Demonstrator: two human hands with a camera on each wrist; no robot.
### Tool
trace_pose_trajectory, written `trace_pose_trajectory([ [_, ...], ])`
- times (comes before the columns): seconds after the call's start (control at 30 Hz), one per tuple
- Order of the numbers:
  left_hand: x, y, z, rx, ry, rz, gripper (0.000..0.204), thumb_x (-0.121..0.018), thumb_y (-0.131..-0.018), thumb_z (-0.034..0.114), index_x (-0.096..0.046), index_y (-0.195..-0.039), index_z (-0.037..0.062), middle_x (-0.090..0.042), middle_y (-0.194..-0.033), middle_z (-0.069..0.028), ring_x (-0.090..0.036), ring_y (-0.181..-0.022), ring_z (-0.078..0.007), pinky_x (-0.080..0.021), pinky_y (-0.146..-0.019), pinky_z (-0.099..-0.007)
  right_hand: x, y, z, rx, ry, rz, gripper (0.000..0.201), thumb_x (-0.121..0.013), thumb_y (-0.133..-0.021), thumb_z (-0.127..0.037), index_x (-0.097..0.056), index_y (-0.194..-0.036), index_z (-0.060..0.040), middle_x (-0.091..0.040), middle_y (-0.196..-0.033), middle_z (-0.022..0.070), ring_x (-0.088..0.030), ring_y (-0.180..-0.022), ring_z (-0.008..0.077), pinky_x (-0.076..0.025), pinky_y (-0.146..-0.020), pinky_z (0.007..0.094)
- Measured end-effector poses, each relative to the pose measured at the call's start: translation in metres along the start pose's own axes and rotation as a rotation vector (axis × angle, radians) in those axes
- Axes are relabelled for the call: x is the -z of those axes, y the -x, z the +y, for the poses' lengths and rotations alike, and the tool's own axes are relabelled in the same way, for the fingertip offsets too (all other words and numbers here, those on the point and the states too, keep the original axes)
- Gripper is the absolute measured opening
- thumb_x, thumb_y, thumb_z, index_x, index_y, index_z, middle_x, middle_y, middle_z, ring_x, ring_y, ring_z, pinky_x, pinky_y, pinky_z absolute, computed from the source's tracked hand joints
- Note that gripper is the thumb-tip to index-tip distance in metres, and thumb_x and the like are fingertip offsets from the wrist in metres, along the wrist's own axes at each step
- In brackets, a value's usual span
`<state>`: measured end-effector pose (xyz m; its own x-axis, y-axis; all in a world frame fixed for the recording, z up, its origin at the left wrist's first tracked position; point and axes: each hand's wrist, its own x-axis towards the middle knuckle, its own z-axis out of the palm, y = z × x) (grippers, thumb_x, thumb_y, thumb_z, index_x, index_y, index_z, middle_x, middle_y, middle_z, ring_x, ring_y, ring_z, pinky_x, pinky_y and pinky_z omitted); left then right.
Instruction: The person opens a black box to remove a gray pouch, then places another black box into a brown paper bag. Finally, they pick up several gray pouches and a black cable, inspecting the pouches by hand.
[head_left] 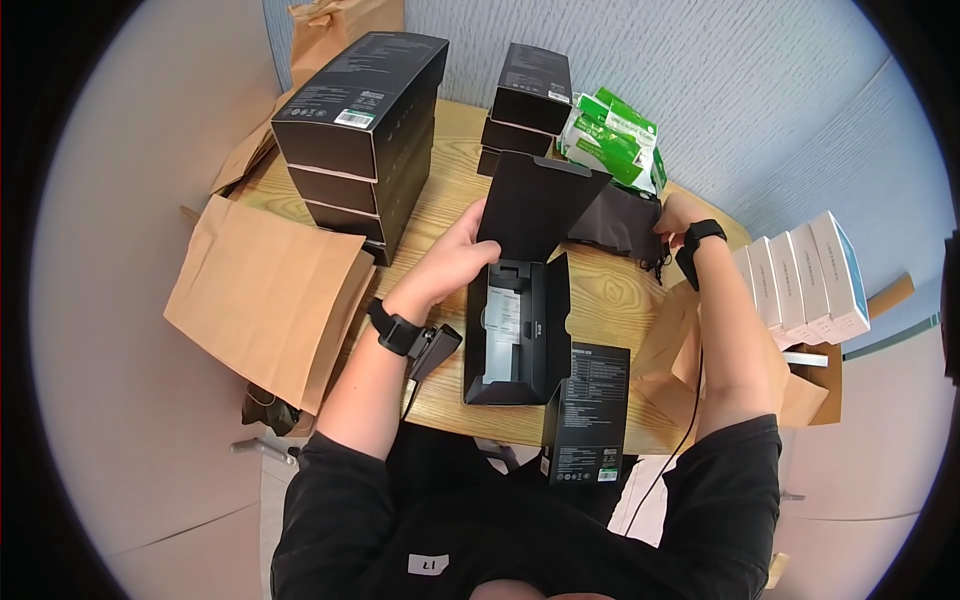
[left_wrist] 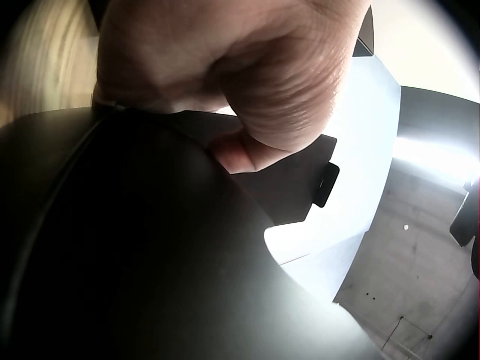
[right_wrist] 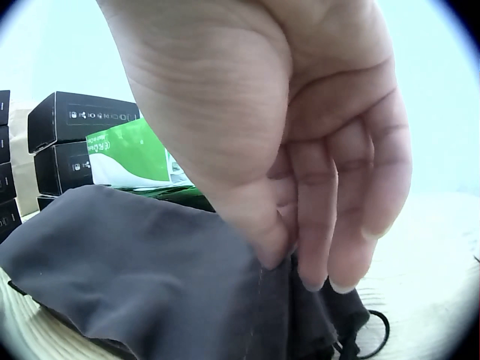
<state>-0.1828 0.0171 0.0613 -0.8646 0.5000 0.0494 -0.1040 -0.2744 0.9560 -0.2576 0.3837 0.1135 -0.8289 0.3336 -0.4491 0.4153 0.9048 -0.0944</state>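
Observation:
An open black box (head_left: 478, 365) stands on the wooden table with its lid (head_left: 540, 212) raised and a printed white sheet (head_left: 503, 318) visible inside. My left hand (head_left: 455, 260) grips the left edge of that lid, thumb on its inner face; the left wrist view shows the thumb (left_wrist: 240, 152) against the black card. To the right, a dark grey drawstring pouch (head_left: 612, 222) lies on the table. The right hand (head_left: 684, 215) pinches its gathered end between thumb and fingers, near the black cord (right_wrist: 384, 330). Printed black packaging (head_left: 592, 415) leans at the near edge beside the box.
Stacked black boxes stand back left (head_left: 360, 130) and back centre (head_left: 530, 95). Green-and-white packets (head_left: 615, 140) sit behind the pouch. A brown paper bag (head_left: 265, 290) lies left; white boxes (head_left: 805, 285) stand right. A cable (head_left: 690, 420) hangs by the right arm.

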Motion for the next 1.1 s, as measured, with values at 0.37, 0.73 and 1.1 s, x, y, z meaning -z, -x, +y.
trace_pose_trajectory([
  [0.37,-0.002,0.000,0.000,-0.010,0.005,0.016,0.062,-0.045,-0.075,-0.008,-0.035,-0.135,-0.0008,-0.051,-0.121,-0.0070,-0.049,-0.109,-0.0130,-0.040,-0.091,-0.0257,0.006,-0.008,0.011,0.031,0.182,0.173,0.020,-0.063,-0.077,-0.013,-0.064,-0.077,0.0076,-0.066,-0.069,0.0109,-0.062,-0.050,0.0204,-0.052,-0.047,0.0317],
  [0.73,0.000,-0.001,-0.001,-0.013,-0.038,0.000,0.061,-0.046,-0.075,-0.007,-0.036,-0.135,0.0000,-0.053,-0.114,-0.0057,-0.050,-0.099,-0.0104,-0.041,-0.085,-0.0235,-0.003,0.009,-0.019,0.183,-0.276,-0.488,0.052,-0.068,-0.080,-0.026,-0.051,-0.126,-0.0091,-0.062,-0.108,0.0064,-0.061,-0.095,0.0170,-0.052,-0.079,0.0311],
  [1.1,0.002,-0.007,-0.015,-0.067,-0.062,-0.021,0.064,-0.053,-0.074,-0.006,-0.034,-0.135,-0.0018,-0.052,-0.120,-0.0086,-0.050,-0.110,-0.0159,-0.041,-0.093,-0.0280,0.005,0.112,-0.044,0.536,0.195,0.007,0.050,-0.061,-0.085,-0.035,-0.054,-0.121,-0.0018,-0.063,-0.111,0.0159,-0.060,-0.102,0.0281,-0.048,-0.084,0.0344],
])
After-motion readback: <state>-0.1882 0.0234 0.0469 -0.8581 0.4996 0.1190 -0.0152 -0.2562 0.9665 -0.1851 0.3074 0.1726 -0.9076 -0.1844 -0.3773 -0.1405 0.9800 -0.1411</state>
